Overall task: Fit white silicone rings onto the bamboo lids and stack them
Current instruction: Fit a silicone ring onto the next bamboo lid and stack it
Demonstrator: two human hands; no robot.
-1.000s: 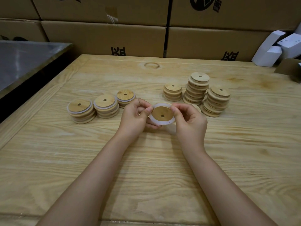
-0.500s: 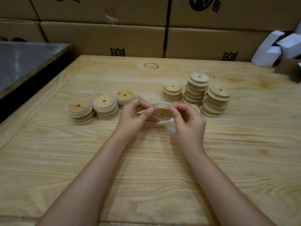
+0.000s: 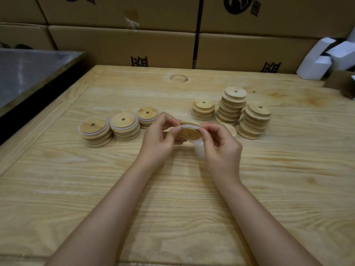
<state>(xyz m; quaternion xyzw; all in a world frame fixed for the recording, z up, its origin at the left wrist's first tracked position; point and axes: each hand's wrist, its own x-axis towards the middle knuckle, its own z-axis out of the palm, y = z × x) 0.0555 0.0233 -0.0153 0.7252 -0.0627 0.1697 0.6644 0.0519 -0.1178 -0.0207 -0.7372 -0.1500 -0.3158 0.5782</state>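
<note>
2 rows of cardboard boxes (image 3: 123,47) stand behind the wooden table (image 3: 172,198). The lower boxes carry black printed characters, cut off by the table edge. An upper box shows part of a round black logo with 1 character beside it. None of this can be read as a brand. Small white cartons (image 3: 317,62) with no visible print lie at the right.

Above the table's middle, the left hand (image 3: 159,137) and the right hand (image 3: 221,143) hold 1 bamboo lid (image 3: 189,133) tilted between them. Both thumbs press a white silicone ring (image 3: 190,127) against its upper rim, and the curled fingers close on the lid from either side. A blurred white shape below the lid cannot be identified.

On the left stand 3 ringed stacks (image 3: 124,125) side by side, white rims showing. On the right stand 3 bare stacks (image 3: 231,106) close together, the middle 1 tallest. A single lid (image 3: 231,129) lies flat just behind the right hand.
</note>
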